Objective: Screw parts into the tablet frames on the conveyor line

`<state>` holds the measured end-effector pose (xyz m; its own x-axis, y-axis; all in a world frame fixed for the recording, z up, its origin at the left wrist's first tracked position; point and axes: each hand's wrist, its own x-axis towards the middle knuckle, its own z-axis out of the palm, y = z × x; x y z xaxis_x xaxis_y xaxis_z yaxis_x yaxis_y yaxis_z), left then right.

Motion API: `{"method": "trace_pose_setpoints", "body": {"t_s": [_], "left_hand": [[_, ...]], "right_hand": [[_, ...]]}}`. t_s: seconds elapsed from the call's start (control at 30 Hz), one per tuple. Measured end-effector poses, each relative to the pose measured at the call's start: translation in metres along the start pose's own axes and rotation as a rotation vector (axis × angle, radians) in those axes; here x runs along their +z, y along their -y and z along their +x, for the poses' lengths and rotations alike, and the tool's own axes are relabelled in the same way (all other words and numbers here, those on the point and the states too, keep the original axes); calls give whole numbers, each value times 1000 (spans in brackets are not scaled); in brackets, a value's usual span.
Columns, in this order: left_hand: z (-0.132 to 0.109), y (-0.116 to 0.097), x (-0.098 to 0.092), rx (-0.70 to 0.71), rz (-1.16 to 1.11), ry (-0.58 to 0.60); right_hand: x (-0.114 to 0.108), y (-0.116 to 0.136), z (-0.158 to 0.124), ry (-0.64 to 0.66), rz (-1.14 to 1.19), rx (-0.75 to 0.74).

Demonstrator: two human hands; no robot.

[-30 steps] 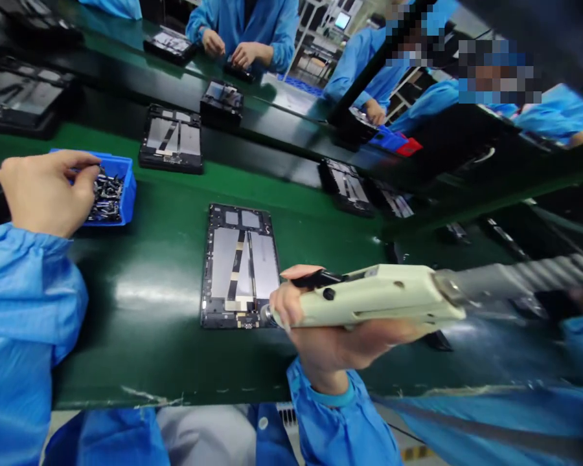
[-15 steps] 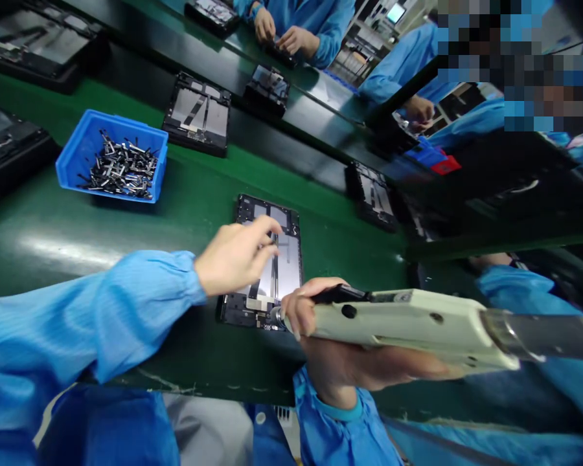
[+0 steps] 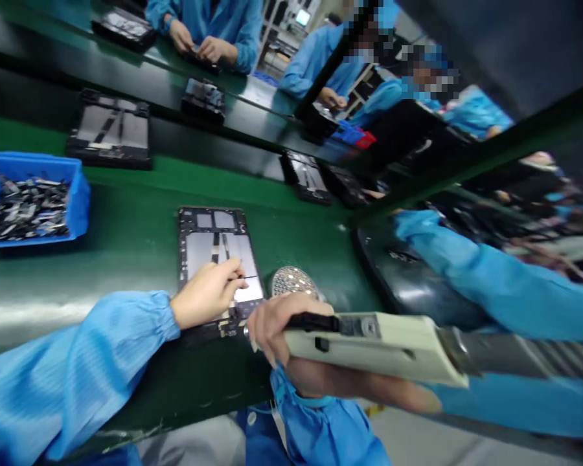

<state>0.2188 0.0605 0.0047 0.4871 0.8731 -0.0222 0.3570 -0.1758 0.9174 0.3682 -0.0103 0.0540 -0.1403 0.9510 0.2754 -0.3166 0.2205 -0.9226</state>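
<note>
An opened tablet (image 3: 197, 249) lies on the green bench, its silver inner plates, dark ribbon cables and black frame showing. My left hand (image 3: 208, 291) is over its lower middle, fingers bent and thumb close to the forefinger. A small dark bit shows at those fingertips, too small to name. My right hand (image 3: 276, 323) is wrapped around a cream electric screwdriver (image 3: 369, 346) with a black lever. Its silver tip points left at the tablet's lower right corner; whether it touches is not clear. Just beyond my right hand is a round dish (image 3: 293, 279) with a dotted metallic surface.
On the left stands a blue bin (image 3: 80, 207) full of small metal-and-black parts. Several opened tablets, one at the back left (image 3: 111, 133), rest along the line. A dark green post (image 3: 447, 168) slants across the right. Co-workers in blue sleeves (image 3: 490, 278) work across and to the right.
The view has swung right, so the bench things appear further left and the round dish now shows. My left hand's fingers have drawn closer together, lower on the tablet. The screwdriver stays in my right hand.
</note>
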Motion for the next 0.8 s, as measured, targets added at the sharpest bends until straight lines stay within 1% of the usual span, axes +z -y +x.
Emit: {"method": "trace_pose_setpoints", "body": {"t_s": [0.07, 0.17, 0.27, 0.37, 0.43, 0.6, 0.8], "left_hand": [[0, 4, -1, 9, -32, 17], [0, 9, -6, 11, -18, 16], [0, 12, -10, 49, -1, -20], [0, 10, -13, 76, -18, -61], [0, 8, -13, 51, -34, -62], [-1, 0, -13, -86, -127, -62], [-3, -2, -15, -101, -161, -90]], "right_hand": [[-9, 7, 4, -74, -42, -73], [-38, 17, 14, -239, -77, -183], [-72, 20, 19, -331, -83, -196], [-93, 14, 15, -411, -94, -189], [-97, 9, 10, -444, -105, -163], [-95, 2, 7, -472, -136, -91], [-94, -1, 10, -471, -117, -80]]}}
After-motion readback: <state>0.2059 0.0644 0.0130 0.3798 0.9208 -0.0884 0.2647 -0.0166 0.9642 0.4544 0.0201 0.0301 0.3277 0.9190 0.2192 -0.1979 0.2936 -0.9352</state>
